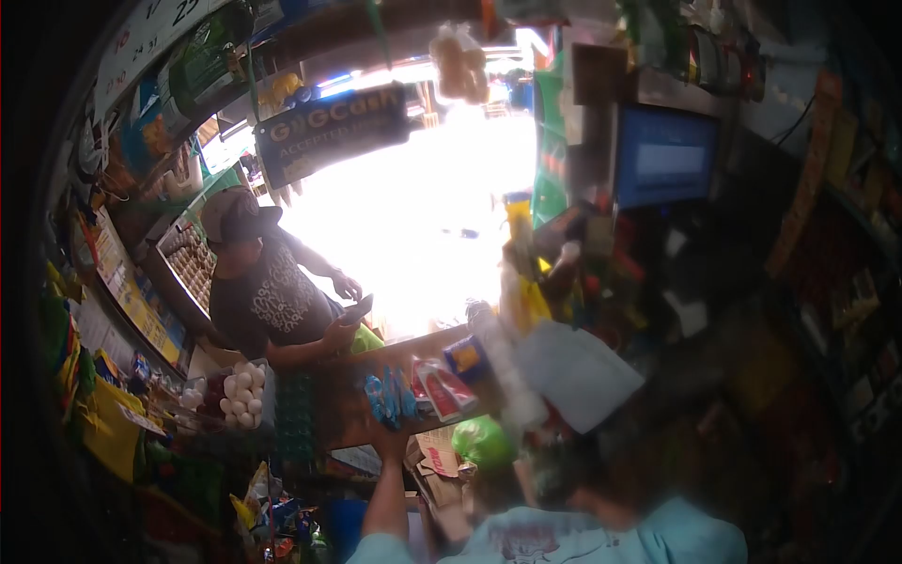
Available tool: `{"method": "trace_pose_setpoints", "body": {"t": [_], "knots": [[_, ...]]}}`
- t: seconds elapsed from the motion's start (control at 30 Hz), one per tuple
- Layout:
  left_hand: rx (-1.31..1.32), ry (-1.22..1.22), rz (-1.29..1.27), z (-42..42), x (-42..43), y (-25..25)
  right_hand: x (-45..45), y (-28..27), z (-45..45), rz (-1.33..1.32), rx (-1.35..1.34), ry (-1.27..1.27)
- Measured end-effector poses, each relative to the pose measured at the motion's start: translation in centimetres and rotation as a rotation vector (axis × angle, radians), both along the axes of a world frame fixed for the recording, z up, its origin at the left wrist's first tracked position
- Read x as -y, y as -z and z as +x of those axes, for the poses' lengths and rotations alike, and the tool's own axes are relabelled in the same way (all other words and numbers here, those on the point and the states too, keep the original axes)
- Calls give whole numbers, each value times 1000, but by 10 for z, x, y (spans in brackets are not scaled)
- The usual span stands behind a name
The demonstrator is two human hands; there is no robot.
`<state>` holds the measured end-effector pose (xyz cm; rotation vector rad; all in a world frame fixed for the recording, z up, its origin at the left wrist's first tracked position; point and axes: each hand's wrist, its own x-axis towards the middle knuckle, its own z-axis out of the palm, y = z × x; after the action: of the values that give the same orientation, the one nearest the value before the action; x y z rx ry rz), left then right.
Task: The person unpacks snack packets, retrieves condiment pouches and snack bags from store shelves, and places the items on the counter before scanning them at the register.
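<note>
My left hand [388,438] rests at the near edge of the wooden counter [331,412], just below some blue sachets [389,397]. Its fingers blend into the brown wood, so their pose is unclear, as is any contact with the sachets. Beside these lie a red and white pack [443,388] and a blue and yellow pack [466,357]. My right forearm [604,509] shows low in the head view; the hand itself is lost in shadow and blur. Close to it sits a green plastic bag [483,442], next to cardboard [438,454] under the counter.
Across the counter a person in a cap [272,282] holds a dark phone [356,310]. A tray of white eggs [244,396] stands left, beside stacked green egg trays [294,414]. A monitor [665,155] glows at right. Hanging goods and a sign [331,134] crowd above.
</note>
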<state>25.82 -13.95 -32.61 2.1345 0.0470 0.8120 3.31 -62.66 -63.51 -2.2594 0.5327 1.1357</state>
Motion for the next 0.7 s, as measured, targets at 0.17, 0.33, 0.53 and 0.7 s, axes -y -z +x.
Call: {"method": "trace_pose_setpoints", "body": {"t": [0.17,0.33,0.53,0.7], "knots": [[31,60,-81,-2,5,-8,9,22,10,97,-62,103],[122,-8,21,14,-2,10,19,45,31,107,-48,55],[38,-62,43,14,12,-5,9,-10,86,145,46,109],[-8,-110,52,20,17,-19,1,-44,138,174,116,114]]}}
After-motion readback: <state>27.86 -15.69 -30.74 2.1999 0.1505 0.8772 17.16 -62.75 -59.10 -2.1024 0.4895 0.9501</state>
